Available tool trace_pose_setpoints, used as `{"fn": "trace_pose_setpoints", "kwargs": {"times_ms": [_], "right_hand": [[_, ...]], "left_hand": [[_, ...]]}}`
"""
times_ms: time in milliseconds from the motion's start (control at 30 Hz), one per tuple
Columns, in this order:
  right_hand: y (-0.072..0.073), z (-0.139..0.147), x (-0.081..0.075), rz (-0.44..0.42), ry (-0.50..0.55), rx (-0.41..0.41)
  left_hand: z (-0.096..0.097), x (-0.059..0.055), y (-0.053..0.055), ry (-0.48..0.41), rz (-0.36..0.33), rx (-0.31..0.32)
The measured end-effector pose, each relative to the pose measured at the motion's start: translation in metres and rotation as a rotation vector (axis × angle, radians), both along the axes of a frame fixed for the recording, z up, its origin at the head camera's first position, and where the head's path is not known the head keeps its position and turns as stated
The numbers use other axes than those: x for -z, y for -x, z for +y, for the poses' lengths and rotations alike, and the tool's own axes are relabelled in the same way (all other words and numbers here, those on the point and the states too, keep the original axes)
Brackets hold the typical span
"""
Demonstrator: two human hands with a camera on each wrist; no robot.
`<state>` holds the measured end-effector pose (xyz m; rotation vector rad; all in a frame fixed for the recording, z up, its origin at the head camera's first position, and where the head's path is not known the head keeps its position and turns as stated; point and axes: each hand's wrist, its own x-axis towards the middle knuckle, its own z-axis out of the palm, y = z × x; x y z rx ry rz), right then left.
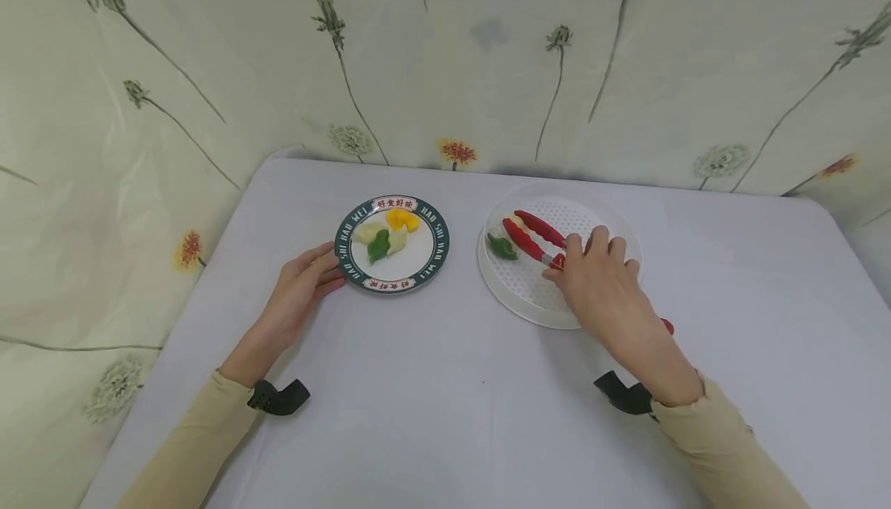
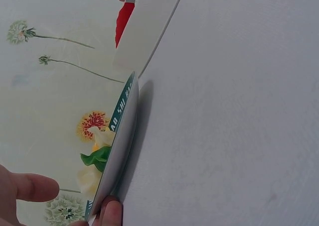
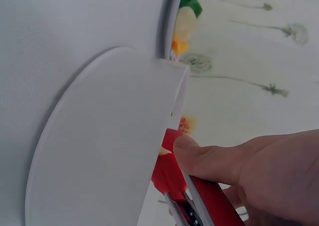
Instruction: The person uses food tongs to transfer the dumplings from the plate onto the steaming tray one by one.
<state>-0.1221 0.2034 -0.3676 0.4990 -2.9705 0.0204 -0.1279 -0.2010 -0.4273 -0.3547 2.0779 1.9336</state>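
In the head view, my left hand [image 1: 306,281] touches the left rim of a round plate [image 1: 440,242] with a green lettered border. Its fingertips reach under the rim, while the thumb [image 2: 37,187] stands apart above it. Yellow [image 1: 402,219], green [image 1: 379,246] and pale dumpling-like pieces [image 1: 369,232] lie on the plate. My right hand [image 1: 605,285] grips red-tipped tongs [image 1: 527,240] over a white perforated round tray [image 1: 511,300]. A pale piece [image 1: 517,220] shows between the tong tips. Beside them in the tray lies a green piece [image 1: 503,246].
Both plate and tray stand on a table with a white cloth [image 1: 431,385], near its back edge. Behind and to the left hangs a pale curtain [image 1: 445,52] printed with flowers. Dark wrist mounts [image 1: 278,398] stick out by both sleeves.
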Motion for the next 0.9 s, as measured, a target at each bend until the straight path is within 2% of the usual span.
{"fn": "trace_pose_setpoints", "kwargs": {"times_ms": [300, 567, 767, 900], "right_hand": [[0.0019, 0.001, 0.0075, -0.045, -0.022, 0.023], [0.0018, 0.0007, 0.0098, -0.046, -0.035, 0.041], [0.0011, 0.0015, 0.0065, -0.028, -0.053, 0.06], [-0.0001, -0.001, 0.0017, 0.009, -0.027, 0.05]], "left_hand": [[0.002, -0.0028, -0.0007, 0.002, -0.004, 0.001], [0.002, -0.0017, -0.0001, 0.005, -0.01, 0.0], [0.0019, -0.0024, -0.0005, -0.004, -0.008, 0.002], [0.0014, -0.0024, -0.0005, -0.003, -0.005, 0.003]]}}
